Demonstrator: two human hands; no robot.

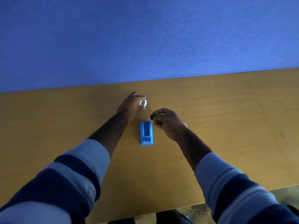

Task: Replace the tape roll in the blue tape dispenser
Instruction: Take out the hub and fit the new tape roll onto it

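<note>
- Striped sleeves (77, 175), dark and pale bands, pushed up both forearms; nearest the camera, at lower left and lower right.
- Left hand (131, 105): reached out to the far side of the surface (226, 110), fingers closed around a white tape roll (143, 103); roll held upright, hole visible, just above or touching the surface, cannot tell which.
- Blue tape dispenser (146, 133): lying flat on the surface between the two forearms, cutter end toward the camera, roll bay open and showing no roll.
- Small black piece (151, 117): pinched at the right fingertips, held in the air just beyond the dispenser's far end, near the roll but apart from it.
- Right hand (166, 122): fingers curled shut on the black piece, wrist raised off the surface.
- Blue wall (145, 38): behind the surface's far edge.
</note>
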